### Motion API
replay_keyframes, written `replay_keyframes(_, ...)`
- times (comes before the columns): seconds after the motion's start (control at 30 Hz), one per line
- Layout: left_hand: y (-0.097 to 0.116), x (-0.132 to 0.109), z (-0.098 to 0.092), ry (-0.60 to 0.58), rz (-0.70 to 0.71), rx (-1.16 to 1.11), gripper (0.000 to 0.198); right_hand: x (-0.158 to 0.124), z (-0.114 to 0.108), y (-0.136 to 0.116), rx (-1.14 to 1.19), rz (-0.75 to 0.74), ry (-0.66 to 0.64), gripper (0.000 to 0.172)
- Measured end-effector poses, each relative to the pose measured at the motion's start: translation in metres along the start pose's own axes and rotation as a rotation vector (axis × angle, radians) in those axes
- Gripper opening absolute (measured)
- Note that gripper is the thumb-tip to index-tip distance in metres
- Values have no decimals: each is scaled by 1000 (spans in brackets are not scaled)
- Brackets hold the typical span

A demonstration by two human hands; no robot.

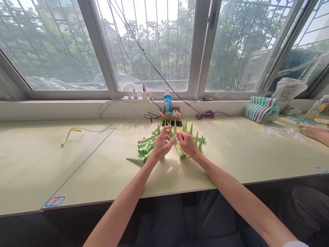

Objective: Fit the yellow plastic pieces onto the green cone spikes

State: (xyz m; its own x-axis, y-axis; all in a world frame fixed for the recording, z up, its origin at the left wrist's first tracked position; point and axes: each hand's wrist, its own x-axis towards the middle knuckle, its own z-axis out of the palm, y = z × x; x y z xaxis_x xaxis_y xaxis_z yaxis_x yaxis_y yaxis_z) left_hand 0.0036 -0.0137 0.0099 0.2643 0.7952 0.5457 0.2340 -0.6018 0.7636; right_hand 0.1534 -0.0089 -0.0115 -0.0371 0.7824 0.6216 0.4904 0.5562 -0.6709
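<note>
If followed inward from the desk's (231, 154) front edge, starts with a blue-framed sticker (55, 201) bearing an illegible red mark, left of the left hand (162, 143). Can see left hand loosely curled, right hand (187, 142) bunched; cannot tell whether gripping anything. Around both, find tapered green plastic cones (145, 147), upright and lying. Straight beyond, note cardboard box (171, 118), blue-labelled bottle (168, 104) with unreadable lettering.

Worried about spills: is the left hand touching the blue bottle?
Apart: the head view shows a dark flat object between the left hand and blue bottle.
</note>
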Motion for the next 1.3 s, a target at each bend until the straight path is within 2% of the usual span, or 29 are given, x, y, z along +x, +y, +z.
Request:
replay_keyframes(0.33,-3,0,2,74,103,78,62,0,1,1,-2,-3,14,44)
replay_keyframes(0.6,-5,1,1,78,119,140,44,0,0,0,8,-9,17,43)
replay_keyframes(1.3,-15,1,4,33,113,224,38,0,-1,-1,-1,0,36,44)
